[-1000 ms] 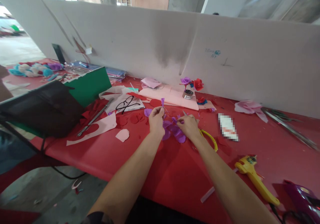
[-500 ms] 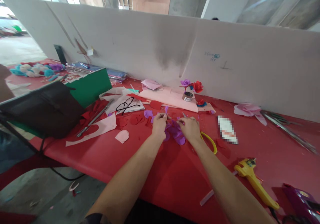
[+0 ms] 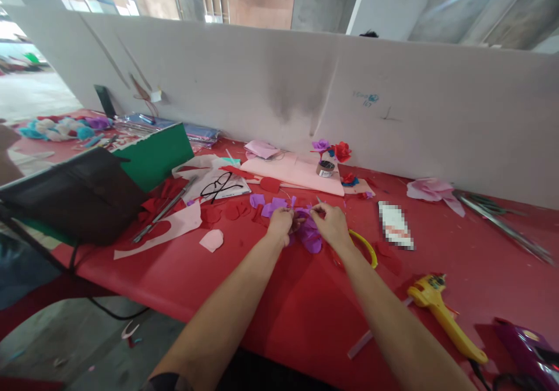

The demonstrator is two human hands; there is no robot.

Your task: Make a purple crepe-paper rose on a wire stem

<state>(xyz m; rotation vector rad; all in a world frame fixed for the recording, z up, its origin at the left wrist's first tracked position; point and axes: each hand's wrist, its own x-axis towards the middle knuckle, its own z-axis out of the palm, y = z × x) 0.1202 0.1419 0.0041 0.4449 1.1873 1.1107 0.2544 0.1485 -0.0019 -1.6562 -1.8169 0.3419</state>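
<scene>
My left hand (image 3: 280, 222) and my right hand (image 3: 332, 224) meet over a small heap of purple paper petals (image 3: 308, 235) on the red table (image 3: 279, 298). Both hands have their fingers pinched on the purple pieces between them. A thin stick shows at my right fingertips; I cannot tell what it is. More purple petals (image 3: 267, 205) lie just beyond my left hand. A yellow hoop-like handle (image 3: 365, 246) curves out from under my right wrist.
A yellow glue gun (image 3: 445, 316) and a purple device (image 3: 526, 344) lie at the right front. Black glasses (image 3: 218, 185), pink sheets (image 3: 301, 172), a tape roll (image 3: 325, 168), small paper flowers (image 3: 332, 148), a dark open case (image 3: 74, 193) and a white partition wall (image 3: 393, 105) surround the spot.
My left hand has come down from holding a purple piece raised above the table and moved right to join my right hand over the petal heap.
</scene>
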